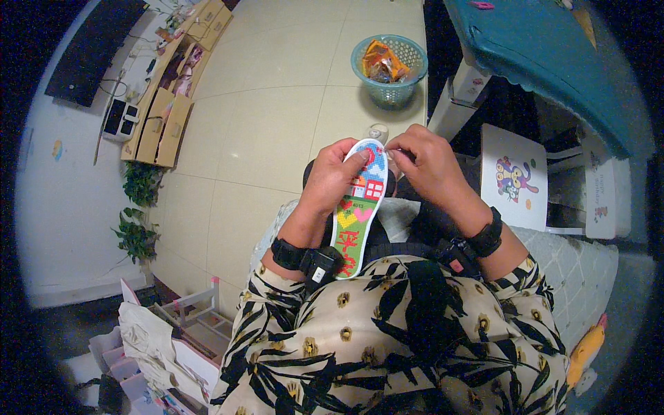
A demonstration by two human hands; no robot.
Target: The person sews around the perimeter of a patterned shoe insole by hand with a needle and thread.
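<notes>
Two hands of mine meet over one insole in the head view. My left hand (328, 178) has the insole (357, 214) firmly along its left side near the toe end, thumb pressed flat on the stitched face and fingers tucked behind. My right hand (432, 166) is at the upper right edge of the toe, thumb and forefinger drawn narrow there; I cannot tell whether they close on a thread, a needle or the rim itself.

The insole lies in front of my belly, toe pointing away from me and heel toward my patterned shirt (360, 346). Its white border surrounds a blue patch, a red and white house, hearts on green, and red shapes at the heel.

I wear black bands (487, 232) on both wrists. Past my hands, a teal basket (393, 97) with orange wrappers (382, 66) inside stands on the tiled floor (270, 104). To my right are a table with a teal cover (553, 69) and a white panel (512, 200) bearing a cartoon; to my left, a wooden cabinet (169, 131) and leafy plants (138, 235).
</notes>
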